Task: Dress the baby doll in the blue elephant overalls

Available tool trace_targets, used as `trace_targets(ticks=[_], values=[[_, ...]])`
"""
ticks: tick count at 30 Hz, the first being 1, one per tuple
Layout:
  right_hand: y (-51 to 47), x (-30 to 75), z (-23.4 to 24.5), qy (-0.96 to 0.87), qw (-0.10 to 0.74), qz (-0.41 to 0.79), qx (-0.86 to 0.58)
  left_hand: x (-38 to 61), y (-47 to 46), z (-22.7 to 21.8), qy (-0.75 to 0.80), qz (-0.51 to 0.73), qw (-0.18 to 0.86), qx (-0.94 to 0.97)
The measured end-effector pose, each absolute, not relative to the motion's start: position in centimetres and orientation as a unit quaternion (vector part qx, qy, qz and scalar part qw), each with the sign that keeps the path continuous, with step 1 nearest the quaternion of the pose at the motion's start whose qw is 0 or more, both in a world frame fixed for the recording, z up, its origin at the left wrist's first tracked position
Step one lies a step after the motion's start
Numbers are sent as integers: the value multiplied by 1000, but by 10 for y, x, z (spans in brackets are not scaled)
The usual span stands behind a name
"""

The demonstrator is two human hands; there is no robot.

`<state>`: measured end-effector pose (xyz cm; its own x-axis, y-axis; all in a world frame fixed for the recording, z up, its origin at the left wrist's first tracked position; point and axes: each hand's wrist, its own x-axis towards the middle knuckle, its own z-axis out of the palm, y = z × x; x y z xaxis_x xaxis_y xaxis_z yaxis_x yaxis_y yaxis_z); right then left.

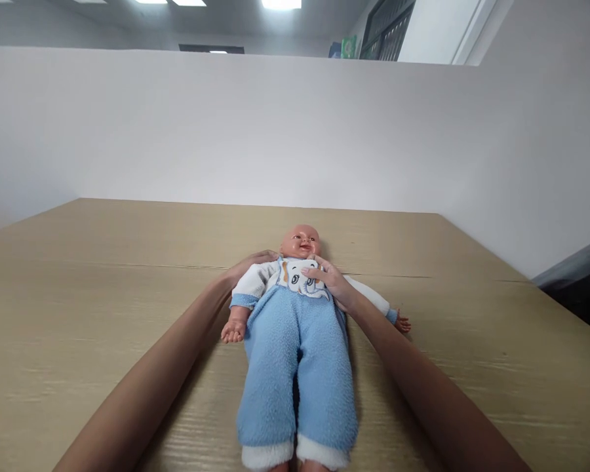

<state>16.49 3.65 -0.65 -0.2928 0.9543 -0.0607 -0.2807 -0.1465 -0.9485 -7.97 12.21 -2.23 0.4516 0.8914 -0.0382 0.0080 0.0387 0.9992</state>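
A baby doll point(295, 341) lies on its back on the wooden table point(103, 275), head away from me. It wears fuzzy light-blue dungarees and a white top with an elephant print. My left hand point(253, 261) lies at the doll's shoulder on the left, its fingers curled around and behind the shoulder near the neck. My right hand point(332, 280) rests on the doll's chest at the other shoulder, fingers pinching at the bib strap there. Both forearms run along either side of the doll's body.
White partition walls point(275, 124) stand behind and to the right of the table. The table's right edge point(560, 308) drops off to a dark floor area. Ceiling lights and a dark window show above the partition.
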Motion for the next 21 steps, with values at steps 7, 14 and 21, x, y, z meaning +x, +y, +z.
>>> trace_targets(ticks=[7,14,21], values=[[33,160,-2,-465,467,652,-376,-114,96,4,463,220,613,601],[31,163,13,-570,450,549,-415,-120,87,16,464,235,549,654],[33,196,27,-757,359,119,-533,-128,90,13,425,223,544,688]])
